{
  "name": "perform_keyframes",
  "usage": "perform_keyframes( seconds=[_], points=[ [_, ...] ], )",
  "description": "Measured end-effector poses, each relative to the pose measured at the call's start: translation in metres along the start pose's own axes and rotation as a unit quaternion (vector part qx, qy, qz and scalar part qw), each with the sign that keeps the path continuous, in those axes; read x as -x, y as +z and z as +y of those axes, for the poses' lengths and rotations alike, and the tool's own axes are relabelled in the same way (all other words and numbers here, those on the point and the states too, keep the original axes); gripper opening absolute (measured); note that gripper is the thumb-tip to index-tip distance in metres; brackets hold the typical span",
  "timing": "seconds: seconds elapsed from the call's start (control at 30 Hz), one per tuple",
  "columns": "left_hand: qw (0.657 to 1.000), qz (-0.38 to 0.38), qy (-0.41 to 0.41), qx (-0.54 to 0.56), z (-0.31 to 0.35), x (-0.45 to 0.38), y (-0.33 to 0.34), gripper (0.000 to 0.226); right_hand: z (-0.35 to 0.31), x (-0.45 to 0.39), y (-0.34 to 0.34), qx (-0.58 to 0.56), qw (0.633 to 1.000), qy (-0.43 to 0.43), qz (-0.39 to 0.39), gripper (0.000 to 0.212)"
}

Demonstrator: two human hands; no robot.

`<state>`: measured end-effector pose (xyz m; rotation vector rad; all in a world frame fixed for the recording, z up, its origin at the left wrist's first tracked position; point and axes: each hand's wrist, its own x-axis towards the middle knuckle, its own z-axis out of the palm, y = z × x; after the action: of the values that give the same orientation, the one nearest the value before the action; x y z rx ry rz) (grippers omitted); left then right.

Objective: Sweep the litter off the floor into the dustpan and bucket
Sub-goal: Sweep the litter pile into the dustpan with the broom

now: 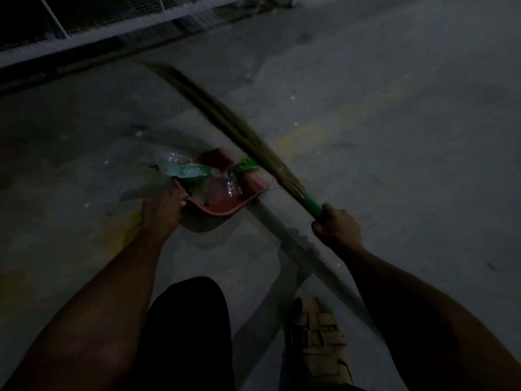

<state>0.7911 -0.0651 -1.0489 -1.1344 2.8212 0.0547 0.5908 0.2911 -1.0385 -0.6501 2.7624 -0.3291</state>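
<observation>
— Where is the litter right now?

— Piled in the red dustpan [225, 201]: clear plastic wrappers [197, 170] with green and pale blue print. Part of the pile hangs over the pan's left edge. A few pale specks [292, 97] lie scattered on the concrete floor [394, 108] farther out.

— And the hands?

— The left hand [160, 213] grips the dustpan at its near left rim, fingers curled round the edge. The right hand [337, 225] is clenched round the green handle of a grass broom [242, 131].

— How does the broom lie?

— Its bristles stretch up and to the left, blurred, crossing just behind the dustpan's right corner. It's too dark to tell whether the tips touch the floor.

— Anything else?

— A pale shoe [317, 342] below, and a light-coloured rail [112, 32] along the top left.
</observation>
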Motion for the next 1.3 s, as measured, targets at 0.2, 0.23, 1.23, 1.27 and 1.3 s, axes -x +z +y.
perform_keyframes(
  seconds=[0.2, 0.23, 1.23, 1.27, 1.3],
  points=[
    [1.000, -0.010, 0.010, 0.000, -0.007, 0.008, -0.003, 0.034, 0.013, 0.007, 0.002, -0.011, 0.997, 0.076, 0.014, 0.020],
    [1.000, -0.012, 0.010, -0.001, -0.007, 0.008, -0.005, 0.032, 0.014, 0.009, 0.003, -0.007, 0.997, 0.078, -0.002, 0.020],
    [0.999, -0.027, 0.022, -0.031, -0.052, 0.036, -0.017, 0.051, 0.020, 0.021, 0.009, -0.046, 0.991, 0.129, -0.007, 0.022],
    [0.999, -0.030, 0.018, -0.032, -0.057, 0.038, -0.015, 0.054, 0.019, 0.023, 0.012, -0.043, 0.991, 0.125, -0.019, 0.022],
    [0.999, -0.031, 0.017, -0.033, -0.061, 0.040, -0.013, 0.056, 0.018, 0.026, 0.014, -0.041, 0.992, 0.119, -0.031, 0.021]
  ],
)
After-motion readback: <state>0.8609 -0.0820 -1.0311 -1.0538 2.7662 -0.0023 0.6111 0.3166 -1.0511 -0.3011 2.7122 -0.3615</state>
